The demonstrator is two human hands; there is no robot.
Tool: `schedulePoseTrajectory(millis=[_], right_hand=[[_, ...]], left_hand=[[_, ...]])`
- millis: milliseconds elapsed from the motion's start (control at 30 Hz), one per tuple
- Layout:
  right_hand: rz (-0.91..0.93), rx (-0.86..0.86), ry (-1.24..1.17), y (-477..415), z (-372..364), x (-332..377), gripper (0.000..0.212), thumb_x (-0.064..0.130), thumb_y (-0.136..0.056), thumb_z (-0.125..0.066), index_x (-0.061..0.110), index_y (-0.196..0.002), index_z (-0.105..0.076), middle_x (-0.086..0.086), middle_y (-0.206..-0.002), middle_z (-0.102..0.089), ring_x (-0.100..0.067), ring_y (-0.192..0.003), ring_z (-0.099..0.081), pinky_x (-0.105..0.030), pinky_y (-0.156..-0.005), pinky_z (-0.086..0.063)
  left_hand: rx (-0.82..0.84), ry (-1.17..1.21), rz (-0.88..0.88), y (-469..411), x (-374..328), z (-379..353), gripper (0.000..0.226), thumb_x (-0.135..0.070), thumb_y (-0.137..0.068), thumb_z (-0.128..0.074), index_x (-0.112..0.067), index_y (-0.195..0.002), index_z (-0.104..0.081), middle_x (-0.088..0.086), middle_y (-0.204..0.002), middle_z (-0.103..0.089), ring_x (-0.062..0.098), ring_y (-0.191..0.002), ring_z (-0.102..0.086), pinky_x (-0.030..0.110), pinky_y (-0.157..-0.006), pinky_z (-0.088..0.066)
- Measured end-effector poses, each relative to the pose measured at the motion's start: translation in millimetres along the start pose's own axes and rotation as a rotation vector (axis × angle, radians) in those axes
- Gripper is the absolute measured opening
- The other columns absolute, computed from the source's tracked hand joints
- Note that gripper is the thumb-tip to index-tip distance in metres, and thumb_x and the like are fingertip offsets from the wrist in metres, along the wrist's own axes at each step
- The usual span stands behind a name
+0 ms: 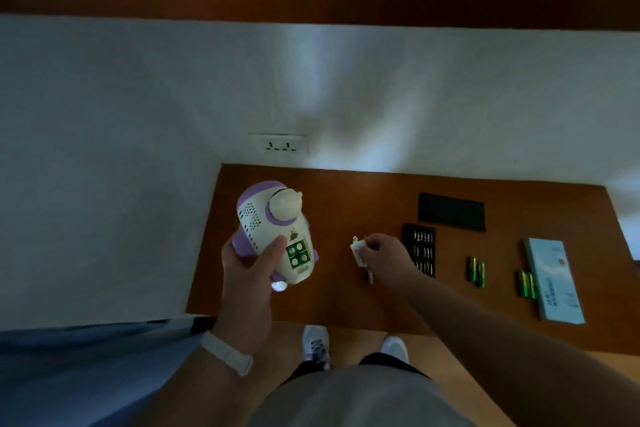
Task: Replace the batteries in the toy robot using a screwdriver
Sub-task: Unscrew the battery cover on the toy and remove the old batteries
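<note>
My left hand [247,274] grips a white and purple toy robot [273,229] above the left part of the brown table [346,302]. Its battery bay [298,253] is uncovered and shows several green batteries inside. My right hand [381,253] pinches a small white battery cover [357,248] just above the table's middle. A thin screwdriver [370,277] lies on the table under that hand, partly hidden. Two pairs of green batteries [477,270] [527,284] lie to the right.
A black tray of screwdriver bits [423,253] sits right of my right hand, its black lid [451,211] behind it. A light blue box [554,281] lies at the far right. A wall socket [281,145] is behind the table. My shoes show below the table edge.
</note>
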State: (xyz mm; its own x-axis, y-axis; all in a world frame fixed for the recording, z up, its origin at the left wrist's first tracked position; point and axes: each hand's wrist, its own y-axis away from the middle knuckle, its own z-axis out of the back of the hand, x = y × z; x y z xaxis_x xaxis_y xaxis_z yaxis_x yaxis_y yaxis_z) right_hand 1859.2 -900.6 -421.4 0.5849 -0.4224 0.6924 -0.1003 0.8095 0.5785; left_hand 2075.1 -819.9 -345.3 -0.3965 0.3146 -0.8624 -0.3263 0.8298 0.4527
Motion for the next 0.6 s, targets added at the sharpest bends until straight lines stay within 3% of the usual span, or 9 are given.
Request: schedulePoseTrajectory(millis=[67, 133, 300, 467, 533, 600], right_hand=[[0.046, -0.007, 0.145, -14.1, -11.9, 1.6, 0.012, 0.029, -0.098, -0.056, 0.026, -0.087, -0.061, -0.003, -0.082, -0.066, -0.014, -0.063, -0.060, -0.031, -0.056, -0.052], [0.078, -0.011, 0.251, -25.8, -21.8, 3.8, 0.016, 0.028, -0.098, -0.055, 0.025, -0.085, -0.062, -0.006, -0.086, -0.065, -0.014, -0.061, -0.057, -0.027, -0.051, -0.047], [0.121, -0.022, 0.429, -43.4, -41.7, 7.1, 0.020, 0.026, -0.099, -0.053, 0.012, -0.101, -0.066, -0.006, -0.109, -0.050, -0.019, -0.078, -0.058, -0.027, -0.062, -0.043], [0.113, -0.064, 0.450, -43.5, -49.3, 8.4, 0.017, 0.031, -0.097, -0.053, 0.016, -0.101, -0.061, -0.003, -0.108, -0.052, -0.015, -0.077, -0.055, -0.027, -0.062, -0.047], [0.087, -0.090, 0.427, -38.4, -48.1, 8.5, 0.021, 0.039, -0.096, -0.053, 0.022, -0.105, -0.060, 0.001, -0.106, -0.051, -0.011, -0.078, -0.055, -0.030, -0.066, -0.052], [0.077, -0.129, 0.374, -27.5, -42.5, 10.4, 0.027, 0.046, -0.094, -0.053, 0.026, -0.111, -0.058, 0.006, -0.107, -0.050, -0.007, -0.079, -0.053, -0.026, -0.063, -0.049]], left_hand=[[-0.006, -0.002, 0.004, -1.9, 0.5, 13.4, 0.090, -0.034, -0.068, -0.087, -0.018, -0.146, -0.044, 0.013, -0.135, -0.062, 0.035, -0.121, -0.063, 0.063, -0.100, -0.050], [-0.011, -0.015, 0.001, -3.6, 1.5, 24.4, 0.092, -0.036, -0.065, -0.085, -0.018, -0.145, -0.045, 0.010, -0.135, -0.064, 0.031, -0.122, -0.063, 0.058, -0.100, -0.051], [-0.025, -0.045, 0.007, -8.2, 5.4, 41.9, 0.086, -0.036, -0.067, -0.087, -0.020, -0.142, -0.048, 0.006, -0.131, -0.067, 0.027, -0.118, -0.066, 0.057, -0.098, -0.053], [0.038, -0.036, 0.006, -15.4, 2.6, 44.0, 0.085, -0.031, -0.070, -0.085, -0.016, -0.144, -0.045, 0.010, -0.133, -0.064, 0.030, -0.119, -0.065, 0.057, -0.097, -0.053], [0.035, -0.035, 0.003, -17.4, 1.0, 40.0, 0.084, -0.030, -0.070, -0.088, -0.018, -0.142, -0.047, 0.007, -0.130, -0.067, 0.028, -0.117, -0.067, 0.050, -0.092, -0.057], [0.033, -0.021, 0.001, -18.3, -1.2, 34.3, 0.080, -0.030, -0.070, -0.087, -0.019, -0.139, -0.048, 0.004, -0.126, -0.069, 0.026, -0.112, -0.069, 0.044, -0.086, -0.060]])
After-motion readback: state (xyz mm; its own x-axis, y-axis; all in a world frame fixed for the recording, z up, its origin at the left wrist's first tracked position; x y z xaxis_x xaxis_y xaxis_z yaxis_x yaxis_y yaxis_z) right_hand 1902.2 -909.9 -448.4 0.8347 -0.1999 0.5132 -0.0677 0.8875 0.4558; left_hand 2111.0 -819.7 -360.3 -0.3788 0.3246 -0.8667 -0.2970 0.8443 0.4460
